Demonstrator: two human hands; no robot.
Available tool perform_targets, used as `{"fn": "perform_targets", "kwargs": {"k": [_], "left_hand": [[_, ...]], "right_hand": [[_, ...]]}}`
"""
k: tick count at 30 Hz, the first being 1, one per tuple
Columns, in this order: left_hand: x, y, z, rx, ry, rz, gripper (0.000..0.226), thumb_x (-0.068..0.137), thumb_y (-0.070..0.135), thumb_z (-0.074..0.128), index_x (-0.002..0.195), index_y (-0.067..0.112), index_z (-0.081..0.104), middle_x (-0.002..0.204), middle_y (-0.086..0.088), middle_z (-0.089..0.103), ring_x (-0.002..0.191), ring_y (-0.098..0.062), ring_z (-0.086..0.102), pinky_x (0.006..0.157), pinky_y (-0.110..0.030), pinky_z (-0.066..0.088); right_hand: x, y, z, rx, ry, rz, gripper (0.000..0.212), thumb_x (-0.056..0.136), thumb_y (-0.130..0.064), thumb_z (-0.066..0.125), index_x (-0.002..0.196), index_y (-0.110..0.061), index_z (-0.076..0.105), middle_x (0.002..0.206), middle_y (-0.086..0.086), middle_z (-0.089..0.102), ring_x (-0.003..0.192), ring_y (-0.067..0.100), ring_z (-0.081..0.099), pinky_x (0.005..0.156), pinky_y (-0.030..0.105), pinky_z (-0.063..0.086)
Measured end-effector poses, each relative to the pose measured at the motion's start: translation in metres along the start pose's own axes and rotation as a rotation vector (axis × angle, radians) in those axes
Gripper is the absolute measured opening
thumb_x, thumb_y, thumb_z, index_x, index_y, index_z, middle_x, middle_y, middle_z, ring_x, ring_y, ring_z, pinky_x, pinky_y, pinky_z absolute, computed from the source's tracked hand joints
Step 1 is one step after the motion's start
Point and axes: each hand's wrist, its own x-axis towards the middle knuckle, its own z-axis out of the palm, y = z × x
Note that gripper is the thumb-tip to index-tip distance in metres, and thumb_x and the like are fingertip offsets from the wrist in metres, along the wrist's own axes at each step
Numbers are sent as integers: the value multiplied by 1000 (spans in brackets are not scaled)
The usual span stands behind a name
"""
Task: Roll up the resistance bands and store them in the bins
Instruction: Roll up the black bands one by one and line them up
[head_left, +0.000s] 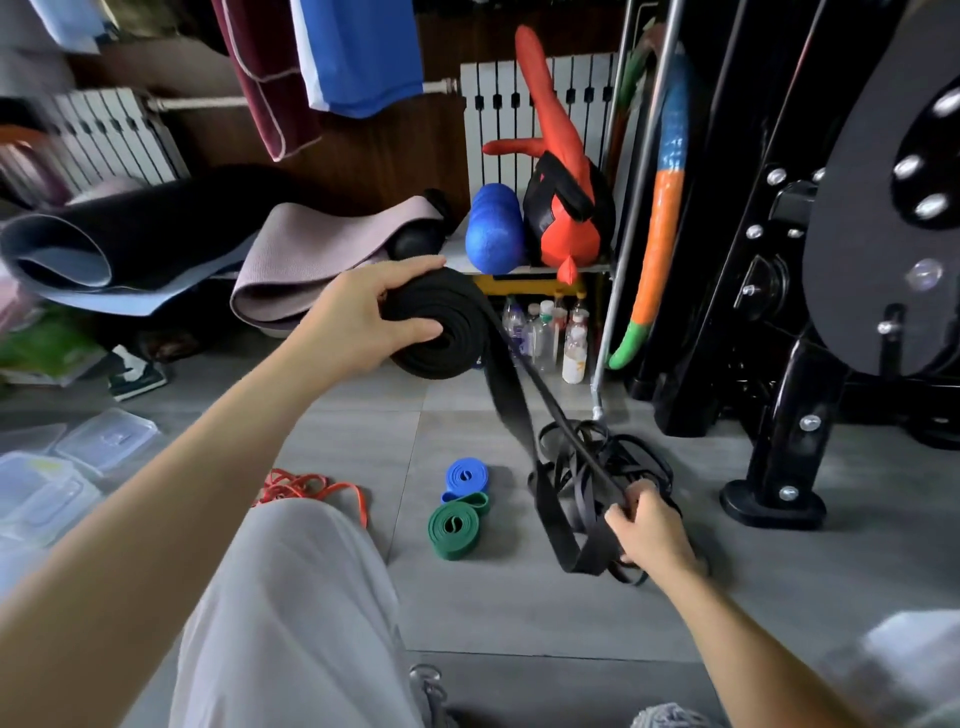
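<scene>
Head view shows your left hand (374, 317) gripping the half-wound black band (447, 338), raised ahead; its loose tail (511, 405) slants down and right to your right hand (649, 525), which pinches it above a black tangle (587, 447) on the grey floor (467, 613); a blue roll (466, 475) and green roll (457, 526) lie between; clear bins (104, 441) sit left.

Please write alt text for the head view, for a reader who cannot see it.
The left hand holds a half-rolled black band above the floor; the right hand grips its tail at a tangle of black bands. A blue roll and a green roll lie between the arms, clear bins at left.
</scene>
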Motion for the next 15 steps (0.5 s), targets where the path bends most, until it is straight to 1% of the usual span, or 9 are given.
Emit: {"fn": "perform_targets", "kwargs": {"k": [1,3,6,8,9,11,12,14,15], "left_hand": [[-2,-4,-2,41,-11,-4,66,73,12,77,130,37,53,120,3,62,105,-11,61,97,-30,46],[-7,-13,-2,72,-35,-21,67,73,10,77,130,36,53,121,4,61,107,-10,59,101,-36,45],[-14,-26,5,66,-71,-74,66,74,10,76,129,38,54,114,10,63,101,-10,62,97,-37,48],[-17,-34,10,119,-83,-89,65,75,13,76,128,43,53,113,9,61,98,-13,62,90,-37,51],[-18,-38,12,151,-86,-94,65,75,15,75,128,46,52,111,11,60,95,-12,61,84,-34,52],[-19,-45,13,196,-87,-109,65,75,17,75,127,48,51,107,14,59,91,-10,59,79,-28,48],[-20,-48,13,206,-83,-121,64,76,18,75,128,47,51,107,15,58,92,-10,59,79,-27,46],[-22,-56,12,208,-57,-141,63,76,19,75,129,44,51,111,11,59,94,-12,58,80,-28,45],[-22,-59,10,203,-37,-148,63,76,19,75,129,43,51,112,10,59,94,-12,58,79,-27,45]], "right_hand": [[0,1,-1,-22,51,3,11,90,-19,53,93,-13,45,73,9,62,58,28,64,52,41,57],[3,3,-4,-141,134,2,17,91,-17,49,106,-9,49,73,10,62,63,32,62,55,39,54],[10,5,-14,-197,199,21,33,92,-11,43,122,-7,54,81,17,65,72,35,64,64,40,55],[15,4,-21,-189,200,16,37,92,-8,42,128,-8,53,93,21,68,81,38,66,70,45,56],[17,5,-25,-154,206,24,38,93,-7,41,129,-8,52,96,22,67,80,38,66,71,46,56],[22,4,-31,-50,233,70,37,92,-6,41,128,-8,51,100,23,66,79,38,66,71,44,57],[24,4,-33,-29,248,85,35,91,-5,43,125,-8,51,101,22,65,83,37,65,71,40,55],[27,7,-39,-37,254,98,24,86,-4,52,110,-9,53,99,19,66,87,35,62,68,32,45],[28,9,-43,-36,248,104,20,84,-4,56,101,-11,51,95,17,65,87,34,61,67,31,42]]}}
